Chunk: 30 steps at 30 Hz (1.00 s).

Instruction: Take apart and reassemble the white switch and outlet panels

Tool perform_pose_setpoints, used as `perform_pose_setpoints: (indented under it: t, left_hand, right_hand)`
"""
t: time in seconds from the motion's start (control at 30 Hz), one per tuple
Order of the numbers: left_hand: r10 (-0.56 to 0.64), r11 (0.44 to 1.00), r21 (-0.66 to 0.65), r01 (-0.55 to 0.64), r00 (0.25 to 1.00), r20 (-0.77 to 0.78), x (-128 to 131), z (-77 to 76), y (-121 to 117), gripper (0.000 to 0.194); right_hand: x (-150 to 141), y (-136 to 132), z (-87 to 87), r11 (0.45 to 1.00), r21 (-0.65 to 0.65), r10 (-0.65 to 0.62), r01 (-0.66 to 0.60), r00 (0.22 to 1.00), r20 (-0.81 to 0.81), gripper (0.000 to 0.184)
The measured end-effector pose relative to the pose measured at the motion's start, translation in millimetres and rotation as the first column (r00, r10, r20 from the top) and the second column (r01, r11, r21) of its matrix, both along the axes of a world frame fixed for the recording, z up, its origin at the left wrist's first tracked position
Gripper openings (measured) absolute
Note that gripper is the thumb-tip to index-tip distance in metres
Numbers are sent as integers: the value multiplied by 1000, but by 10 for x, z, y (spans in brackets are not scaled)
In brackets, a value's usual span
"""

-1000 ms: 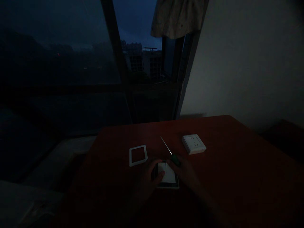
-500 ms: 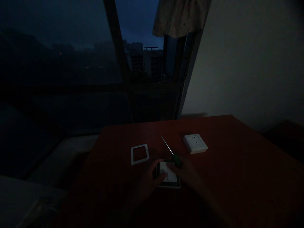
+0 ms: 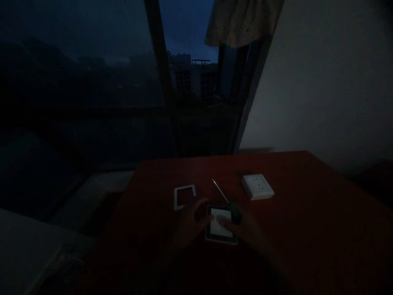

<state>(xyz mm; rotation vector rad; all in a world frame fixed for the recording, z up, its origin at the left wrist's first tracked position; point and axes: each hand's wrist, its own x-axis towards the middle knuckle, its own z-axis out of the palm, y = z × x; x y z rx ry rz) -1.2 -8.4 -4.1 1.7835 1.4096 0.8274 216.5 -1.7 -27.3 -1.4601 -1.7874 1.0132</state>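
Note:
In the head view a square wall panel [image 3: 221, 226], white in the middle with a dark border and pale rim, lies on the table. My left hand [image 3: 192, 219] is at its left side, thumb and forefinger apart; the thumb tip is over the panel's left edge, and whether it touches I cannot tell. A screwdriver [image 3: 235, 211] with a green handle is in my right hand [image 3: 250, 229], its metal shaft pointing away and to the left. My right thumb is over the white middle of the panel. The other right fingers are lost in the dark.
A white square frame [image 3: 176, 198] lies to the left, partly behind my left hand. The white socket box [image 3: 258, 187] stands on the right. Both are on the reddish-brown table [image 3: 291, 176], below a dark window and beside a pale wall [image 3: 313, 90]. Light is very dim.
My left hand has loosened from the panel's left side, its forefinger now lifted off and covering part of the white frame. The right hand still has the screwdriver. The view has shifted slightly.

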Motion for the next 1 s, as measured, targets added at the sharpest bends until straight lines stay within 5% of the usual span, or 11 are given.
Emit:
perform_pose_setpoints:
  t: [0.07, 0.13, 0.23, 0.33, 0.67, 0.87, 1.0]
  left_hand:
    - [170, 984, 75, -163, 981, -95, -194, 8, 111, 36]
    - [243, 965, 165, -205, 935, -258, -400, 10, 211, 28]
    - [160, 985, 125, -117, 893, -420, -608, -1, 280, 18]
    - [15, 999, 32, -1, 904, -428, -644, -21, 265, 12]
    - [24, 989, 146, 36, 923, -385, -453, 58, 184, 18]
    - [-267, 918, 178, 353, 885, -381, -50, 122, -102, 18]
    - [-368, 873, 163, 459, 841, -397, 123, 189, -236, 19]
  right_hand:
    - [-3, 0, 1, 999, -30, -11, 12, 1000, 7, 35]
    - [-6, -1, 10, 998, -54, -18, 18, 1000, 0, 35]
    - [-14, -4, 24, 998, -53, -16, 15, 1000, -20, 37]
    - [-24, -1, 21, 999, -35, 1, -2, 999, -33, 36]
    - [-30, 23, -6, 982, 23, -182, 185, 978, -98, 33]
    - [-35, -20, 55, 957, -84, -291, 279, 920, -262, 38]
    - [-34, -33, 72, 929, -53, -364, 365, 883, -295, 37]
